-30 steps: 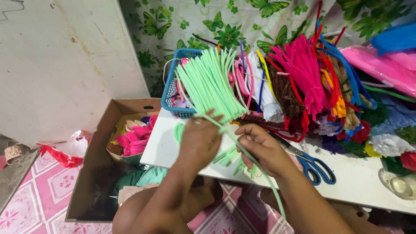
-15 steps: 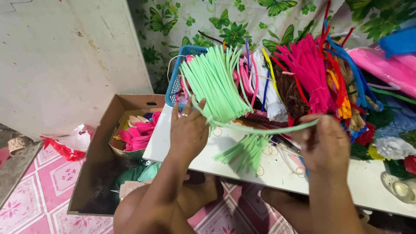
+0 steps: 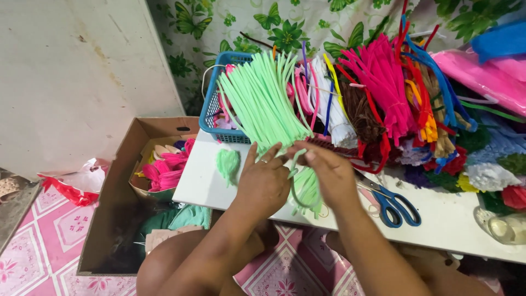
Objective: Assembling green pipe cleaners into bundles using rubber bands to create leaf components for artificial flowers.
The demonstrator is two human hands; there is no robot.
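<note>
A thick bundle of light green pipe cleaners fans up from the white table toward a blue basket. My left hand, with a ring on one finger, grips the bundle's lower end. My right hand pinches a single green pipe cleaner that is bent into a loop right next to the left hand. Below both hands hangs the bundle's lower end, a tuft of green strands. A small folded green piece lies on the table left of my left hand.
Blue-handled scissors lie right of my right hand. Piles of pink, red, white, brown and blue pipe cleaners crowd the table's back. An open cardboard box with pink pieces stands on the pink tiled floor at left. A glass sits far right.
My right hand, which had pulled a green pipe cleaner out to the right, has come back to the left hand. The strand is now bent into a loop between both hands.
</note>
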